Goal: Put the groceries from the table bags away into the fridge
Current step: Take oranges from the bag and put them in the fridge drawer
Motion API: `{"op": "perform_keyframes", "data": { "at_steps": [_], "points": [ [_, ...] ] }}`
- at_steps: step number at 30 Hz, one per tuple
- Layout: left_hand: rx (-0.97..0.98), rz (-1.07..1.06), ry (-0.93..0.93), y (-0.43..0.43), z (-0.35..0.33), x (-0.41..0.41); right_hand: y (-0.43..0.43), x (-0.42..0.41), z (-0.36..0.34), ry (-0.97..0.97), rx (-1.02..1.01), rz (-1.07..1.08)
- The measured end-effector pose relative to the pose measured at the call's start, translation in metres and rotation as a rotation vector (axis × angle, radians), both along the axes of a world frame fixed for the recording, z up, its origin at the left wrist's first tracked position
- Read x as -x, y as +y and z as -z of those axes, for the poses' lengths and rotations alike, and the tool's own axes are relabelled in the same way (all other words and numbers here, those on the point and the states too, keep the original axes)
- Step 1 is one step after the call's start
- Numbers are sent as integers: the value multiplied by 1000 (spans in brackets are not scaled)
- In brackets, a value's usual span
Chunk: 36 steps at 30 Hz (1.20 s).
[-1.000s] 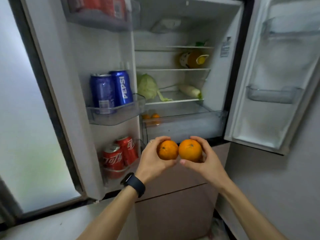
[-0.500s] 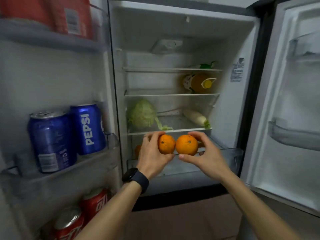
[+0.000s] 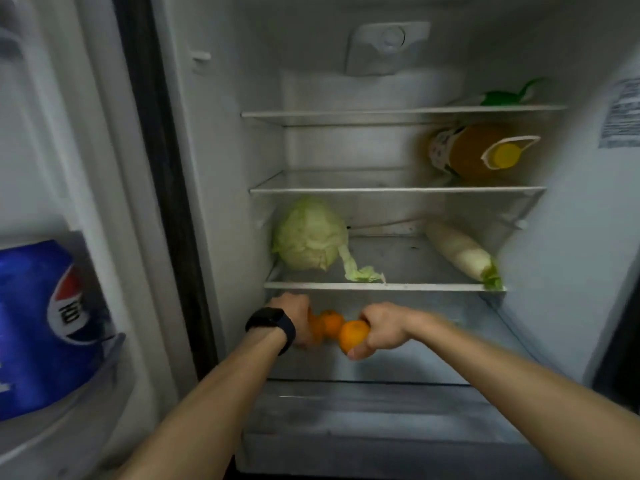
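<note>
Our right hand (image 3: 381, 329) grips an orange (image 3: 353, 336) just below the cabbage (image 3: 310, 233); our left hand (image 3: 294, 317) is near it, against other oranges (image 3: 330, 322), blurred, and we cannot tell if its fingers hold one.

The left hand (image 3: 294, 317) and right hand (image 3: 384, 329) have been lowered from before the shelves into the crisper drawer (image 3: 381, 403), under the lowest shelf (image 3: 381, 286). The right hand's orange (image 3: 353, 336) is now gripped from above; the left hand's orange (image 3: 316, 328) is blurred.

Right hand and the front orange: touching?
Touching. Head view: the right hand curls round the orange, thumb pressed under it, no gap visible.
</note>
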State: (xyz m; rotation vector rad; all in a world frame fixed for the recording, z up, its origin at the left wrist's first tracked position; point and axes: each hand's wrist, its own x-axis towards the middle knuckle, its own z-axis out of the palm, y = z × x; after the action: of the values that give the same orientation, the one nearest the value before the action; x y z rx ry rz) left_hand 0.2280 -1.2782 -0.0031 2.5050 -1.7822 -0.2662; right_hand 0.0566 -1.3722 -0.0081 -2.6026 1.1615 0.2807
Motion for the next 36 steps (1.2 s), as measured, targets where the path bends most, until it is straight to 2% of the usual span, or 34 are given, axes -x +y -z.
{"op": "perform_keyframes", "data": {
  "at_steps": [2,5,13,18,20,24,26,36],
  "points": [
    [-123,31,-49,-11,9,-9,-14,-17,13,110,-36,-54],
    [-237,78,-25,-23,22,-21,-28,-38,35,178,-66,-81],
    [-197,88,30,-40,55,-27,-30,-47,73,82,-53,-108],
    [-175,99,-17,-39,61,-29,-30,-47,77,34,-39,-129],
    [-181,109,-40,-39,61,-26,-32,-49,77,49,-28,-145],
    [-179,173,-249,-38,54,-20,-36,-51,76,76,-13,-141],
    [-205,174,-292,-39,54,-19,-34,-53,77,87,-16,-141],
    [-259,160,-223,-37,49,-25,-35,-53,52,173,1,-229]
  ]
}}
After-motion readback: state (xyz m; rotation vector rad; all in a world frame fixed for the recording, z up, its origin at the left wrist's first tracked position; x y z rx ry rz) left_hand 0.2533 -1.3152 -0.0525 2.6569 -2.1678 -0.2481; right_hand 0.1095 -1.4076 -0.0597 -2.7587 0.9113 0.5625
